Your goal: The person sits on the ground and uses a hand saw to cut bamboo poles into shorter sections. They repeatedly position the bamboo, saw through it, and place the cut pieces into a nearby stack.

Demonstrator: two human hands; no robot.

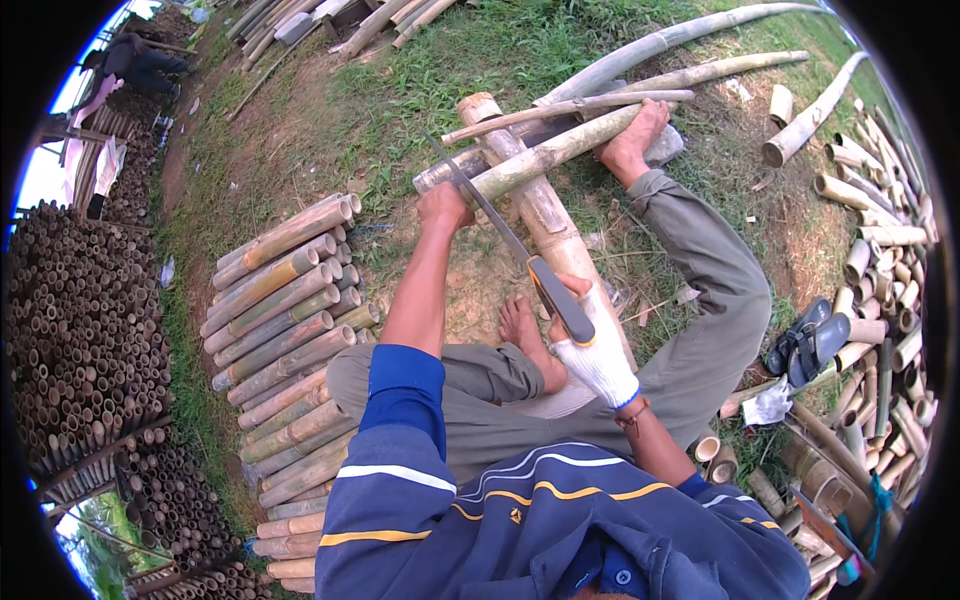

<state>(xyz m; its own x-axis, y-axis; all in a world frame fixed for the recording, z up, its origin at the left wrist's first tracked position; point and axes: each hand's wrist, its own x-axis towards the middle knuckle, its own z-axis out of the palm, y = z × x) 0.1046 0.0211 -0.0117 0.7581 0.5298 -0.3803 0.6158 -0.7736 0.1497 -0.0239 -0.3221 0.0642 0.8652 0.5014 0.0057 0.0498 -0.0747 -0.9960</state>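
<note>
My left hand (445,207), bare, is closed round the near left end of a bamboo pole (560,152). Wrapped in a white knit glove with bare fingertips, my right hand (597,358) grips the black and orange handle of a handsaw (503,232). The saw's long blade slants up and left, crossing the pole's end right beside my left hand; whether its teeth touch the bamboo I cannot tell. Beneath the pole lies a thick bamboo log (550,222) that props it up. My bare right foot (633,143) presses on the pole's far part.
Cut bamboo lengths (290,345) are stacked at my left, with a large pile (85,320) beyond. More cut pieces (890,255) lie heaped at right, near black sandals (808,342). Long poles (680,40) stretch across the grass ahead. A person (135,65) is at far left.
</note>
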